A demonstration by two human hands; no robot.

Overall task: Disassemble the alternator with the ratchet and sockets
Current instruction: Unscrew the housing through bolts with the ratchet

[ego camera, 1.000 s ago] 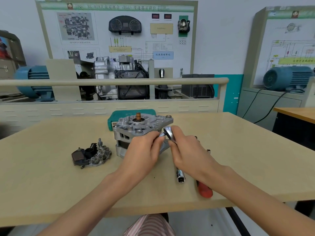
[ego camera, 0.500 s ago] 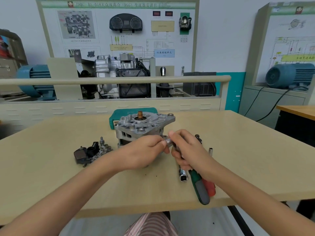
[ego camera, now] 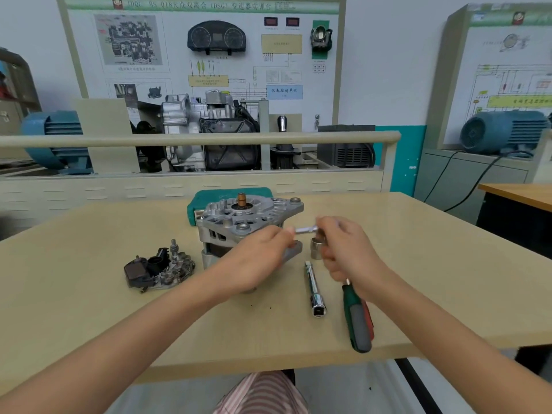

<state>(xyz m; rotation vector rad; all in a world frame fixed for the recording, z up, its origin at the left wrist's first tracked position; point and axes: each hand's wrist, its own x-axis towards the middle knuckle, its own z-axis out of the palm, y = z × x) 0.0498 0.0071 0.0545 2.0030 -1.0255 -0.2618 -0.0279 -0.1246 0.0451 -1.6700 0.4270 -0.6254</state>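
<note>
Motion blur smears the small metal piece [ego camera: 305, 229] pinched between the left hand [ego camera: 259, 264] and right hand [ego camera: 348, 249]; the right grip also holds the ratchet [ego camera: 355, 318]. The alternator [ego camera: 239, 225] stands mid-desk [ego camera: 89, 294], partly hidden by the left hand. Training boards [ego camera: 203, 49] line the far wall.

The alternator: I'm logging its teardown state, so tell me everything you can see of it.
The alternator is a cast, silver-grey metal housing with vent slots, standing on end on the table, shaft up. A brownish stub pokes from its top centre, and bolt lugs stick out at its rim. A darker band shows low on its left side. The left hand covers its front; contact is not clear. A green case sits right behind it.
</note>
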